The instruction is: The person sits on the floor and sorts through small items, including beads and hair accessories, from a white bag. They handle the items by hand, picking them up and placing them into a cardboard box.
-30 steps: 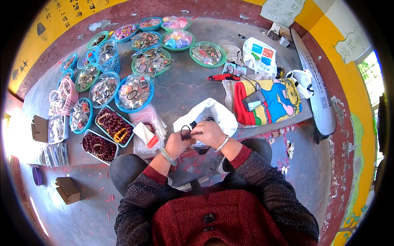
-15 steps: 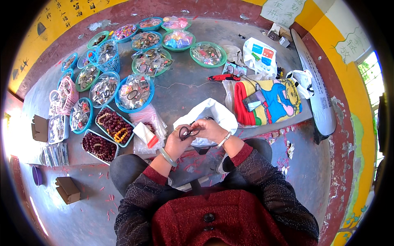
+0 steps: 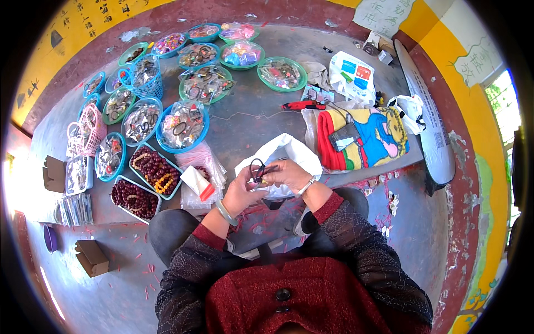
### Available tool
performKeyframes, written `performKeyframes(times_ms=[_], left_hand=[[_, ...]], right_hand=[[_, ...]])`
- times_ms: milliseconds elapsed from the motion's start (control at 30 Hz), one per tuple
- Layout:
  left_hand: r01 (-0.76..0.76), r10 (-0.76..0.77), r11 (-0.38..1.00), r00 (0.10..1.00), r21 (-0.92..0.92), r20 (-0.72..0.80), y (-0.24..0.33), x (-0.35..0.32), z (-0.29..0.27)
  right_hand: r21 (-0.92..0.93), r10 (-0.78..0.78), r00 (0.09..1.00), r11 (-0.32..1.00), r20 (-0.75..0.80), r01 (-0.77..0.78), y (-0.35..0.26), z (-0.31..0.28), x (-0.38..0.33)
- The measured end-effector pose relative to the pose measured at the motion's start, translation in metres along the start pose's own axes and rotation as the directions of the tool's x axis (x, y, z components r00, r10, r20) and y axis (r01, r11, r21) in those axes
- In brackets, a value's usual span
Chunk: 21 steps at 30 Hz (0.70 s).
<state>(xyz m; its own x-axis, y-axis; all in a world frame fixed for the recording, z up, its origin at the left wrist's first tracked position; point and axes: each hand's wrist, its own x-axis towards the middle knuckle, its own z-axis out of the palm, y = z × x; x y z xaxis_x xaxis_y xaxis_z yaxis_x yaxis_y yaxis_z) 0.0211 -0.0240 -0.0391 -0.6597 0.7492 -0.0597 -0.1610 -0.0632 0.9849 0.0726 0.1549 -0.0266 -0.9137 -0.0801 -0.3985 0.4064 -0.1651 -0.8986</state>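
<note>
My left hand (image 3: 240, 193) and my right hand (image 3: 287, 175) meet over the near rim of an open white plastic bag (image 3: 300, 153). Between their fingertips is a dark hair tie (image 3: 257, 163), its loop standing up above the left fingers. Both hands are closed in a pinch on it, the right from its right side. A small pale or pinkish bit shows at the left fingertips, too small to name. Dark contents inside the bag are mostly hidden by my right hand.
Left of the bag lie clear plastic sleeves (image 3: 198, 156) and trays of dark beads (image 3: 133, 199). Several baskets, including a blue round one (image 3: 206, 123), hold packaged goods farther back. A colourful folded blanket (image 3: 384, 136) with a phone (image 3: 345, 137) on it sits at right.
The dark loop has turned from lying flat across my fingers to standing upright. My left hand has tilted, and my right hand has shifted slightly right.
</note>
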Motion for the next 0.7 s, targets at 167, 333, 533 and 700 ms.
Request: performKeyframes(times_ms=[167,333,533,700], left_hand=[[0.178,-0.178,0.981,0.984,-0.074,0.011,-0.008,0.006,-0.010],[0.270,-0.269,0.957,0.963,-0.102,0.026,-0.003,0.005,-0.012],[0.279,-0.279,0.960,0.960,0.006,0.003,0.001,0.003,-0.008],[0.258,-0.257,0.966,0.966,0.034,-0.027,-0.006,0.004,-0.009]], right_hand=[[0.097,-0.019,0.999,0.995,-0.039,0.022,-0.001,-0.002,0.000],[-0.073,-0.057,0.998,0.996,-0.006,0.057,-0.005,0.000,0.000],[-0.302,-0.231,0.964,0.917,0.132,0.261,0.002,-0.005,0.004],[-0.372,-0.202,0.975,0.902,0.090,0.221,-0.001,-0.001,0.002]])
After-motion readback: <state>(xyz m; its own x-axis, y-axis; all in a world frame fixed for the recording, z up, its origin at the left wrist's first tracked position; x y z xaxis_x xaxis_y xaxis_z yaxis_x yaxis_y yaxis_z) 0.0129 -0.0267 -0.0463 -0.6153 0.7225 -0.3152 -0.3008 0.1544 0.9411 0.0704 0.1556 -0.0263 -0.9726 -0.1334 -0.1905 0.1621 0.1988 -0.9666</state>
